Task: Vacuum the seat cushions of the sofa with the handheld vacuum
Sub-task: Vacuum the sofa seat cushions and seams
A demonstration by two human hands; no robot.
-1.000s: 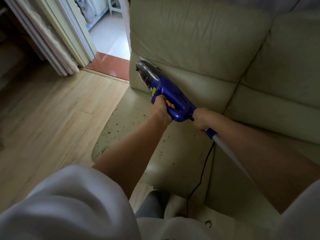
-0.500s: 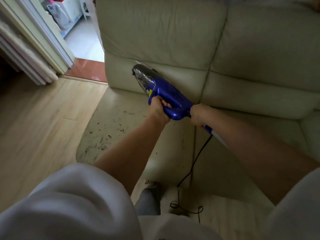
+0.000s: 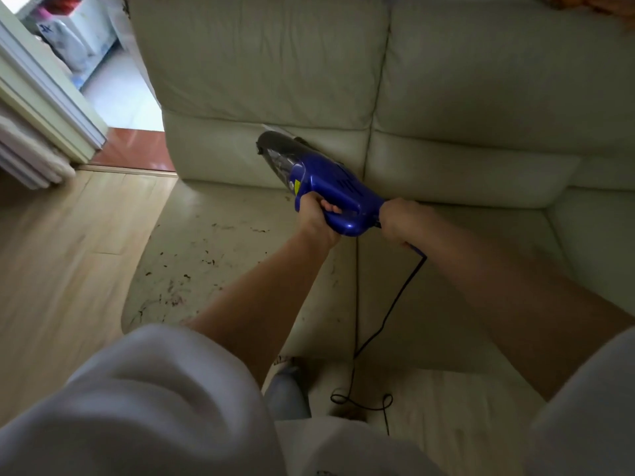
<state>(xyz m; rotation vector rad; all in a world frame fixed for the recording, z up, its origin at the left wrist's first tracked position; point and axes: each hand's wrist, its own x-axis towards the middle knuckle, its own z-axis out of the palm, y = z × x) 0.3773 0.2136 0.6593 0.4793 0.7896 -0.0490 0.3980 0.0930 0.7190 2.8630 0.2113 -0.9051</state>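
The left hand (image 3: pixel 318 214) curls its fingers through the loop handle of the blue handheld vacuum (image 3: pixel 316 182), and the right hand (image 3: pixel 400 219) closes round the narrow rear stub just behind the body, where the black power cord (image 3: pixel 388 314) leaves. The vacuum sits above the back edge of the left seat cushion (image 3: pixel 220 255), against the lower fold of the backrest (image 3: pixel 261 73).

It looks like rigid moulded plastic, probably light enough for one hand but nose-heavy, so the handle is the sensible hold, with the rear stub steadying it. The smooth shell could slip. The cord is limp and trails toward 6 o'clock, looping on the floor (image 3: pixel 51 252), where it could snag.

The long axis runs from about 4 o'clock at the rear to 10 o'clock at the dark translucent nozzle. The nozzle points at the crease, away from the dark crumbs (image 3: pixel 178 286) scattered toward 8 o'clock.
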